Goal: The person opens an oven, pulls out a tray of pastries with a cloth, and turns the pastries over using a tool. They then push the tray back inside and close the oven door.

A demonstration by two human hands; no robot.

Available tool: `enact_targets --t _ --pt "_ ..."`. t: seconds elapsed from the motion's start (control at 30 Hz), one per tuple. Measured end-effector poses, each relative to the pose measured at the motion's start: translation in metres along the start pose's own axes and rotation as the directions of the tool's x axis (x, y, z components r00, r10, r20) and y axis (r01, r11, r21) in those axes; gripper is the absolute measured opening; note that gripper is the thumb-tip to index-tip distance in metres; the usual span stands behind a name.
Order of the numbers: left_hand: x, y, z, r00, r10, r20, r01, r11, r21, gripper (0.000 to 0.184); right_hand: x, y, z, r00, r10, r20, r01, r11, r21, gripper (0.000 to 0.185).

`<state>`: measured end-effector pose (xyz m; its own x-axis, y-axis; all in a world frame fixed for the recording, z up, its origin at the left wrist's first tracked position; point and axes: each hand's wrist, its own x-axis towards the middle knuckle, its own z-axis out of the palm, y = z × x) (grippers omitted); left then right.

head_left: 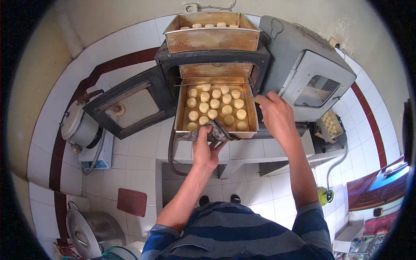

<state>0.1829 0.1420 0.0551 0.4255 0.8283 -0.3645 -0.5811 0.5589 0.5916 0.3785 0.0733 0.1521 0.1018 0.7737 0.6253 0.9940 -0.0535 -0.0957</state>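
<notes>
A deep baking pan [254, 110] holding several round pale buns [215, 104] sticks partly out of the oven [262, 65]. With a dark cloth [187, 136] between, my left hand [205, 149] is closed on the pan's front rim. Over the pan's right side, my right hand [276, 116] is closed round the yellowish handle of a thin metal tool [248, 95]. The tool's tip is close to a bun near the right wall; whether they touch I cannot tell, nor what kind of tool it is.
The oven door [130, 102] hangs open to the left. Another pan of buns [212, 41] stands on top of the oven. To the right are a second grey oven [299, 73] and a smaller pan of buns [330, 125]. A large lidded pot [93, 232] stands lower left.
</notes>
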Motion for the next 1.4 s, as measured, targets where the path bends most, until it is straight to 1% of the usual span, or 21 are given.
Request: enact_targets --t 0.07,0.1,0.13,0.2,0.33,0.4,0.53,0.6,0.73,0.93,1.0,1.03,1.1,1.2,1.33,1.4 --pt "-0.012 -0.005 0.0 0.999 0.022 -0.037 -0.022 1.0 -0.02 0.042 0.009 0.002 0.007 0.993 0.039 0.114 -0.033 0.998 -0.05 0.008" --pt "-0.014 -0.008 -0.004 1.0 0.02 -0.022 -0.021 0.999 -0.037 0.043 0.012 0.006 0.014 0.996 -0.014 0.09 0.017 0.999 -0.039 0.006" --pt "-0.017 -0.01 -0.005 1.0 0.015 -0.024 -0.016 0.999 -0.036 0.043 0.015 0.008 0.017 0.995 -0.01 0.094 0.014 0.999 -0.04 0.006" --pt "-0.022 -0.013 -0.005 1.0 0.03 -0.001 -0.03 0.999 -0.045 0.041 0.021 0.006 0.024 0.984 -0.018 0.177 0.031 0.997 -0.068 0.01" --pt "-0.023 -0.016 -0.006 0.999 0.034 0.0 -0.034 0.998 -0.057 0.038 0.029 0.002 0.038 0.981 -0.066 0.18 0.081 0.993 -0.08 0.01" --pt "-0.024 -0.015 -0.004 0.998 0.039 -0.044 -0.041 0.998 -0.052 0.036 0.031 0.003 0.045 0.973 -0.086 0.212 0.108 0.99 -0.095 0.01" --pt "-0.026 -0.014 -0.003 0.997 0.038 -0.06 -0.041 0.998 -0.043 0.037 0.033 0.003 0.049 0.97 -0.091 0.225 0.112 0.99 -0.082 0.009" --pt "-0.023 -0.016 -0.007 0.999 0.034 -0.034 -0.035 0.998 -0.043 0.037 0.033 0.006 0.051 0.972 -0.1 0.213 0.117 0.991 -0.071 0.009" --pt "-0.025 -0.016 -0.006 0.999 0.039 -0.037 -0.04 0.998 -0.045 0.037 0.031 0.008 0.05 0.975 -0.103 0.196 0.119 0.99 -0.074 0.009" --pt "-0.024 -0.016 -0.006 0.999 0.031 -0.025 -0.033 0.998 -0.053 0.038 0.031 0.007 0.046 0.976 -0.067 0.209 0.087 0.992 -0.09 0.009" --pt "-0.024 -0.016 -0.005 0.999 0.04 -0.028 -0.041 0.998 -0.049 0.036 0.031 -0.002 0.036 0.983 -0.129 0.132 0.14 0.987 -0.079 0.008" --pt "-0.025 -0.016 -0.005 0.999 0.04 -0.031 -0.042 0.998 -0.051 0.036 0.032 -0.005 0.034 0.982 -0.132 0.134 0.143 0.987 -0.077 0.008" --pt "-0.026 -0.015 -0.004 0.999 0.038 -0.033 -0.039 0.998 -0.039 0.034 0.032 -0.012 0.03 0.971 -0.199 0.129 0.219 0.963 -0.16 0.012" --pt "-0.026 -0.016 -0.004 0.998 0.04 -0.04 -0.042 0.998 -0.051 0.032 0.033 -0.021 0.029 0.962 -0.233 0.141 0.254 0.956 -0.15 0.016" --pt "-0.024 -0.017 -0.005 0.999 0.037 -0.037 -0.038 0.999 -0.038 0.032 0.034 -0.021 0.038 0.955 -0.253 0.157 0.274 0.952 -0.137 0.015" --pt "-0.022 -0.019 -0.006 0.998 0.052 -0.042 -0.054 0.997 -0.057 0.031 0.036 -0.019 0.045 0.95 -0.241 0.197 0.272 0.951 -0.147 0.015"
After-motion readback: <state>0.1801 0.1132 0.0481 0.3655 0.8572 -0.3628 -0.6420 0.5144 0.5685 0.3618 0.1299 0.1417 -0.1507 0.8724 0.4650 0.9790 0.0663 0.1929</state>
